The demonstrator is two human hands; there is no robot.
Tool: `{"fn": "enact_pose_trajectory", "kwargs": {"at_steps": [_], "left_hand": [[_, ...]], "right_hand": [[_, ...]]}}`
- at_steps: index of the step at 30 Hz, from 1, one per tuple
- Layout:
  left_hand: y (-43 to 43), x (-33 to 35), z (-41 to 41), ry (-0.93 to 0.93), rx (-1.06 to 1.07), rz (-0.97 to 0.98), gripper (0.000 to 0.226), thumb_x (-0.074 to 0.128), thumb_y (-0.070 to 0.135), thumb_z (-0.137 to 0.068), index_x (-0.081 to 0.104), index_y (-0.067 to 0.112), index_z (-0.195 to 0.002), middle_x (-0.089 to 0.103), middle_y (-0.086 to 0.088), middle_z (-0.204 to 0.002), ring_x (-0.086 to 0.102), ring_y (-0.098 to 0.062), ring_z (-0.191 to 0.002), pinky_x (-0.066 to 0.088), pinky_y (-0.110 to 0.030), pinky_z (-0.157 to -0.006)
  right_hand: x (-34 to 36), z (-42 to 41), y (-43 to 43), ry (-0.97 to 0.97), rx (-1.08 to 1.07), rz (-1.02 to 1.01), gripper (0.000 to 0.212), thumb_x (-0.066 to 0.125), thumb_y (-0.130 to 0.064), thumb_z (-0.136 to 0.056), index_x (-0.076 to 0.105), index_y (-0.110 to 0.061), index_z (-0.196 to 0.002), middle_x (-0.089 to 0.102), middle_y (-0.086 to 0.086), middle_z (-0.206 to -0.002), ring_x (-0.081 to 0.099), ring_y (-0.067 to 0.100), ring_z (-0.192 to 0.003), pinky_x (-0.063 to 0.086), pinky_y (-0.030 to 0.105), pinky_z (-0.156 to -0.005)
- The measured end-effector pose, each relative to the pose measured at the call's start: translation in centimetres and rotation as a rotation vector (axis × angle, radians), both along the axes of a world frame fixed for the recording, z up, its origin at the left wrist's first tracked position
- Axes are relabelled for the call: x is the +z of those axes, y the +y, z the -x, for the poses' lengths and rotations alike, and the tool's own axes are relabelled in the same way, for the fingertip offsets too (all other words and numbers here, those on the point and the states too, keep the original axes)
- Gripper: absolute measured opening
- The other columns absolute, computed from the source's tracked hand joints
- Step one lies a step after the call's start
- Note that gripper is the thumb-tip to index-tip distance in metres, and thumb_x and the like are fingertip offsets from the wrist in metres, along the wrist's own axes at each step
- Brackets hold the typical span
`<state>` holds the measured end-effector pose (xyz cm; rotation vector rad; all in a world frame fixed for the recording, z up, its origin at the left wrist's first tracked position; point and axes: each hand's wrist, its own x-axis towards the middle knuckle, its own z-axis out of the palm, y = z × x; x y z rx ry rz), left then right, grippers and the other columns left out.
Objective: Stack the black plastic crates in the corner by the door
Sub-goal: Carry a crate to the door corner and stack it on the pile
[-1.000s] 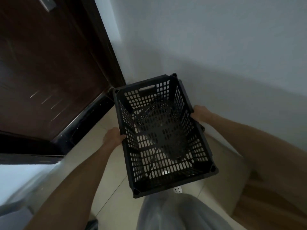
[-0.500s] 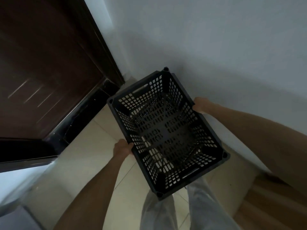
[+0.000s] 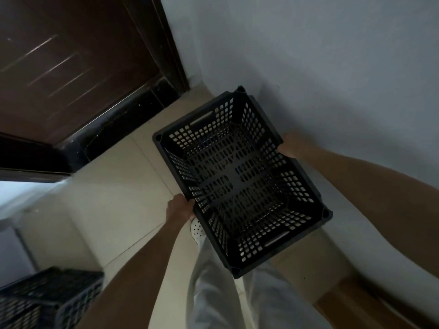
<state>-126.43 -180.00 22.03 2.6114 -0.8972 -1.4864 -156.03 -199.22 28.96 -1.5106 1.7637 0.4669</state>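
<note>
I hold a black perforated plastic crate (image 3: 240, 179) open side up, close to the white wall near the corner by the dark door. My left hand (image 3: 179, 207) grips its left long rim. My right hand (image 3: 294, 144) grips the right long rim, next to the wall. The crate is turned diagonally, its far corner pointing at the corner of the room. Whether it rests on the floor or hangs just above it cannot be told. A second black crate (image 3: 45, 298) sits on the floor at the lower left, partly cut off by the frame.
A dark brown door (image 3: 71, 62) with a black threshold (image 3: 123, 124) fills the upper left. The white wall (image 3: 332, 67) runs along the right. Pale floor tiles (image 3: 114, 198) lie between. My light trousers and a white shoe (image 3: 197, 230) are under the crate.
The crate has swung further diagonal and come lower, toward the wall. The view has tilted down and left, bringing the second crate into sight. Both hands kept their hold.
</note>
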Motion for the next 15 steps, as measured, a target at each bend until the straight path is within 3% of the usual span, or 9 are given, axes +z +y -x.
{"fn": "enact_pose_trajectory", "kwargs": {"at_steps": [6,15], "left_hand": [[-0.8,0.1,1.4,-0.09,-0.002,0.018,0.032,0.057,0.027,-0.094,0.058,0.0,-0.111,0.064,-0.021,-0.114,0.06,-0.037,-0.108,0.047,-0.036,-0.082],[-1.0,-0.8,2.2,-0.162,-0.023,0.027,0.032,0.057,0.028,-0.094,0.059,0.001,-0.111,0.064,-0.021,-0.114,0.06,-0.038,-0.106,0.044,-0.034,-0.077]], "right_hand": [[-1.3,0.0,-1.7,-0.011,0.041,0.002,0.044,0.048,-0.019,-0.095,0.049,0.003,-0.133,0.051,0.023,-0.135,0.052,0.035,-0.121,0.042,0.031,-0.092],[-3.6,0.8,-2.4,-0.006,0.08,0.03,0.044,0.049,-0.018,-0.095,0.046,0.004,-0.133,0.051,0.024,-0.134,0.053,0.036,-0.118,0.043,0.029,-0.086]]}}
